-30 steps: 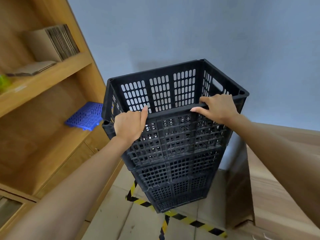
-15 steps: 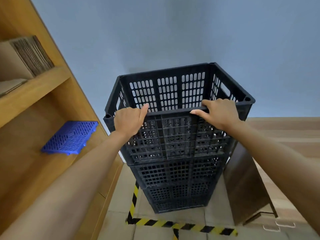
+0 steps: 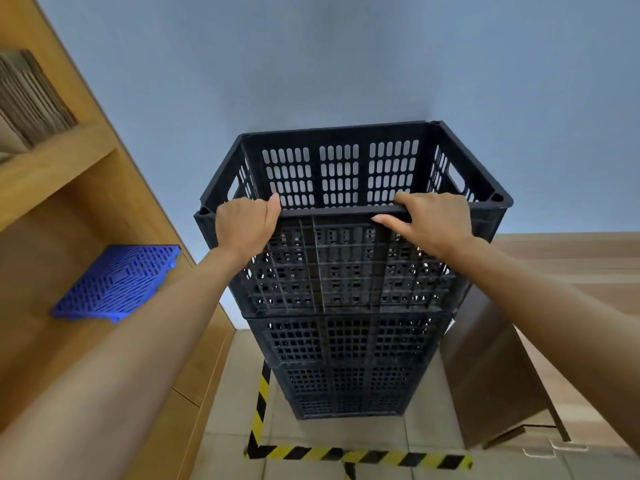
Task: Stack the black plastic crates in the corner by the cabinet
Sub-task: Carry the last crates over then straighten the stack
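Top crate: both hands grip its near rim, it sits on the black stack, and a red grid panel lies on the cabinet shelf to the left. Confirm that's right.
One detail is wrong: the grid panel on the cabinet shelf is blue, not red, as the head view shows. The rest holds: the left hand and right hand both grip the near rim of the top crate, which sits on the black stack.

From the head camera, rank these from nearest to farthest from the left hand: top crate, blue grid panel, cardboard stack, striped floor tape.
1. Top crate: the left hand grips its near rim.
2. Blue grid panel: lower left, on the cabinet shelf.
3. Cardboard stack on the upper shelf and striped floor tape below: too close to call.
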Available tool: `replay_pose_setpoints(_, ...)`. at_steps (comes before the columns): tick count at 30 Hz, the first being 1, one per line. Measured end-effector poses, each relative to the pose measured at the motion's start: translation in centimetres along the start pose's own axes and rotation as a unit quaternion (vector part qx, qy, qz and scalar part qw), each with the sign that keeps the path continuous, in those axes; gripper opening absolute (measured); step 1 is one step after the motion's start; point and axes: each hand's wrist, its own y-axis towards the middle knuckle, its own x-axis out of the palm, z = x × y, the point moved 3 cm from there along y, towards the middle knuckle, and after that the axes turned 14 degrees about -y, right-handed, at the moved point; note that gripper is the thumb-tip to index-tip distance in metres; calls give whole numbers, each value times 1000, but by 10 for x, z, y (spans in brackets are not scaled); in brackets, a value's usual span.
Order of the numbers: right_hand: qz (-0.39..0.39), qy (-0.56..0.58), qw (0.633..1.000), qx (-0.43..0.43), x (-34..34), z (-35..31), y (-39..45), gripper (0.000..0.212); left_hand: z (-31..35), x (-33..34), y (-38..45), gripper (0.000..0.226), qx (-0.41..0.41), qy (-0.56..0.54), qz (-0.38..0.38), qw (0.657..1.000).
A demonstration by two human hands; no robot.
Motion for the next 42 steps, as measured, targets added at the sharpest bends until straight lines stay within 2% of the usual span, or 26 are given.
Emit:
replay_pose_setpoints(8,15,-6,1000,-15,15,20,13,59,13,9,6,57,-10,-6,15,1000)
replay_pose_setpoints(14,11,-2,1000,-20,32,46,24,62,38,18,8,59,-21,8,22,1000)
replay_pose_setpoints(24,13,19,999,-25,36,46,18,67,42,15,5,64,-21,15,11,1000)
replay_pose_setpoints(28,18,34,999,-12,33,38,15,65,29,19,9,70,-20,34,12,999)
replay_pose_setpoints(33,14,20,1000,10,32,11,18,64,-5,23,19,65,31,57,19,998)
replay_pose_setpoints(38,8,5,999,36,30,-12,32,64,-35,32,39,74,38,10,31,999)
replay_pose_setpoints(42,-7,-8,998,56,29,-22,42,62,-47,32,56,67,57,-29,25,998)
